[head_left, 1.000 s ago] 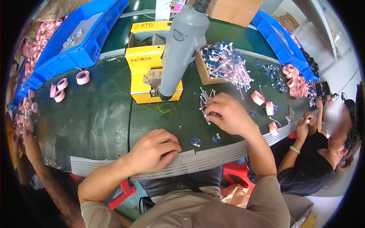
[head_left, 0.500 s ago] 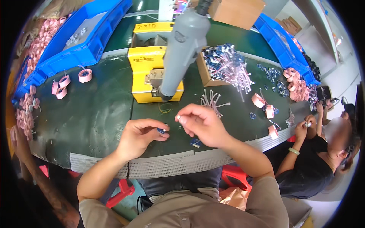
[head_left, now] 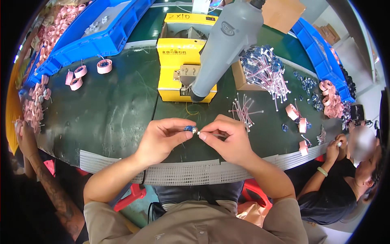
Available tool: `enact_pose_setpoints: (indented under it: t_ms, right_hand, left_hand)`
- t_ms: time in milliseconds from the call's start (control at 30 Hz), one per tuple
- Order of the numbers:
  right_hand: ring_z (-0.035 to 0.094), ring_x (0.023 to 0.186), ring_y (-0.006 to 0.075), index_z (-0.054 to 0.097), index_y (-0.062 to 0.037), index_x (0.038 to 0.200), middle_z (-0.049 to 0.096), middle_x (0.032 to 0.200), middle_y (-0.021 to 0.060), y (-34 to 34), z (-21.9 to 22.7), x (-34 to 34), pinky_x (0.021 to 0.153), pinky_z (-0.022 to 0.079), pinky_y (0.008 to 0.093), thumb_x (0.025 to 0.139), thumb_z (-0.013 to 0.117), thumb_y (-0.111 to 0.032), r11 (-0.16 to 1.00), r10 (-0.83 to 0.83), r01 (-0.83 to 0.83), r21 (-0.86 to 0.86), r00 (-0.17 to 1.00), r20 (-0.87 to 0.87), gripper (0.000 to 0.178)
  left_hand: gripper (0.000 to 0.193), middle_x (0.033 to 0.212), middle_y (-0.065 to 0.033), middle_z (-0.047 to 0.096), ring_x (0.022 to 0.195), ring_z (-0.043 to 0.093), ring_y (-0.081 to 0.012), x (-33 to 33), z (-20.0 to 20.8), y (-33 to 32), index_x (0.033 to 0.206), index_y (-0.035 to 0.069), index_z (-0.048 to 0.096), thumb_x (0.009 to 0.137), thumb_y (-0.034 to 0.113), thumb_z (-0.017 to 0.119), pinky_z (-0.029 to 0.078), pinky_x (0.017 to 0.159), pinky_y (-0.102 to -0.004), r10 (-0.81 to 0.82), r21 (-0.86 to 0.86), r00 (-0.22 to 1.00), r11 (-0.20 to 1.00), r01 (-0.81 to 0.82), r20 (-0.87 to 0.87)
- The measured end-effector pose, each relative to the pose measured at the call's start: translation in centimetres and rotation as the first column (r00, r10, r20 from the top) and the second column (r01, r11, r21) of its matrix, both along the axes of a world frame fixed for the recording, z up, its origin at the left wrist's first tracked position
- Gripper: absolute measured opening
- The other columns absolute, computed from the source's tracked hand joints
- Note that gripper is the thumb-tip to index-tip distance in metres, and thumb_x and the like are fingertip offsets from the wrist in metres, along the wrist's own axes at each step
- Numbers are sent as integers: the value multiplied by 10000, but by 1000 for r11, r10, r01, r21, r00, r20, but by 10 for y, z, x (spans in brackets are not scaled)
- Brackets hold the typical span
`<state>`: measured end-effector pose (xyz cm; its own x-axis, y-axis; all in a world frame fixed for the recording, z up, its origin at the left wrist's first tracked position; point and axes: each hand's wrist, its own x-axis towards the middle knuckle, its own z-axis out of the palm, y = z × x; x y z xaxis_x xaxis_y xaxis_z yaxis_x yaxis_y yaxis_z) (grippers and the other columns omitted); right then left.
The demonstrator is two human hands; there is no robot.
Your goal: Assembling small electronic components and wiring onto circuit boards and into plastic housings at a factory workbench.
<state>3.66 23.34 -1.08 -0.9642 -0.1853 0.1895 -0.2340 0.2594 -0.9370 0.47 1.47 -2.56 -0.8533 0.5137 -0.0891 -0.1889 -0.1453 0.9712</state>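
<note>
A small blue circuit board (head_left: pixel 189 128) is pinched between the thumb and fingers of my left hand (head_left: pixel 159 140). Facing it, my right hand (head_left: pixel 228 139) grips a thin cable by its white plug (head_left: pixel 199 133). The plug's tip is right at the board's edge; I cannot tell whether it is seated in it. Both hands are just above the green work surface (head_left: pixel 118 105). Behind my right hand lies a loose bunch of white-ended cables (head_left: pixel 244 110).
Ahead stands a yellow machine (head_left: pixel 178 61), with a grey cylindrical tool (head_left: pixel 223 44) in front. A cardboard box (head_left: pixel 243 79) overflows with cabled boards. Pink rolls (head_left: pixel 104 66) lie left and right. Blue bins (head_left: pixel 93 44) stand farther back. A person (head_left: pixel 337 171) works at right, another's arm (head_left: pixel 44 175) at left.
My hands have come together, and the right one now has the cable plug against the board. The whole view has shifted, so the bench things appear farther right.
</note>
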Motion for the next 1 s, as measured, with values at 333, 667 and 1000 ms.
enact_pose_setpoints:
  t_ms: [333, 667, 1000]
  right_hand:
    - [610, 605, 136, 705, 5, 887, 615, 760, 75, -4, -1, 1, 536, 471, 281, 852, 750, -44, 996, -15, 21, 85, 998, -69, 75]
    - [584, 618, 99, 702, 4, 867, 604, 759, 54, -4, 1, 3, 536, 437, 245, 838, 757, -12, 996, -14, 24, 89, 994, -111, 64]
    - [581, 618, 98, 688, 4, 854, 589, 758, 56, -7, 1, 5, 536, 442, 243, 843, 753, -11, 996, -15, 24, 89, 995, -96, 68]
  left_hand:
    - [225, 1018, -111, 714, 929, 680, -141, 5, 2, 4, 1147, -41, 663, 923, -32, 670, 575, 847, -277, 24, 46, 997, 999, -27, 73]
    - [190, 978, -113, 724, 897, 694, -147, 6, 2, 5, 1101, -45, 675, 912, -38, 683, 583, 826, -279, 47, 54, 997, 997, -50, 56]
    - [181, 980, -100, 720, 914, 694, -134, 10, 1, 6, 1067, -29, 687, 889, -51, 705, 578, 852, -262, 87, 25, 996, 996, -87, 4]
